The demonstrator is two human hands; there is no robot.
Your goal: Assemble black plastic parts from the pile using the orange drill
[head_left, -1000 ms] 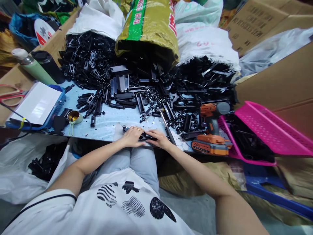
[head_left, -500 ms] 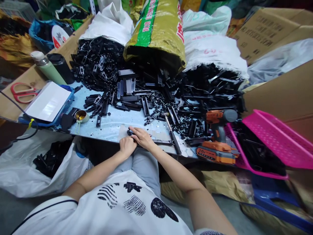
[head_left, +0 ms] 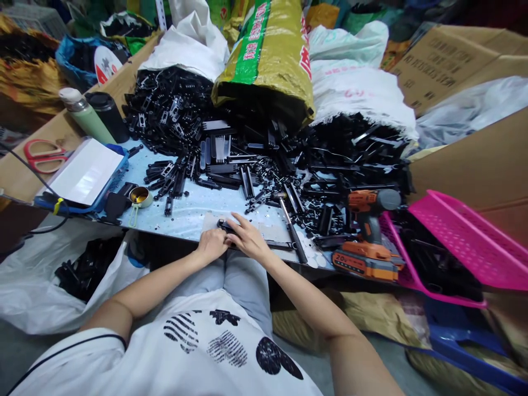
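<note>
Black part (head_left: 223,224) lying near front edge of table (head_left: 190,213), visible stretch slanting ten-to-four — left hand (head_left: 212,245) curling at its seven o'clock, right hand (head_left: 249,241) overlapping from four; whether either is gripping, cannot tell.

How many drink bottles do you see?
2: a green bottle with a white cap, and a black bottle beside it, both toward the left. More could be hidden.
</note>
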